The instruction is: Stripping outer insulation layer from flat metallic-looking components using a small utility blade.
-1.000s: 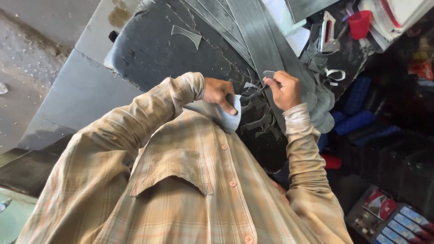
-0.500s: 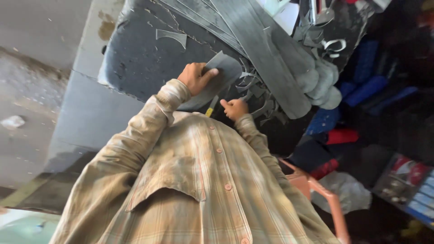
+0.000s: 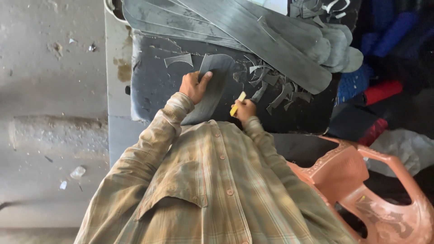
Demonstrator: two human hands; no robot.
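Pressing flat is what the left hand [image 3: 194,86] does here: palm and spread fingers pin a curved grey piece [image 3: 212,88] onto the dark mat [image 3: 153,86], thumb stretched out along the piece's top edge. The right hand [image 3: 245,110] sits just beside it, closed in a fist around a yellow-handled knife [image 3: 238,104] with the handle end poking up toward the piece. The blade itself is hidden, so whether it's touching the material can't be told.

Just past the right hand there's a scatter of thin grey offcuts [image 3: 271,86], and beyond those a fanned stack of long grey strips [image 3: 271,40] hanging off the far side of the mat. 1 small loose cutting [image 3: 177,59] lies a bit beyond the left hand. An orange plastic chair [image 3: 361,180] is down by the person's right elbow.

If this is trimming, the grip looks about right to me. The thing to do well would be keeping that left palm firm so the piece can't slide, keeping the thumb and fingertips off the cutting line, and drawing the knife in 1 smooth pass along the curve instead of short hacks. Brushing the offcuts away from under the piece would probably help it lie flat too.
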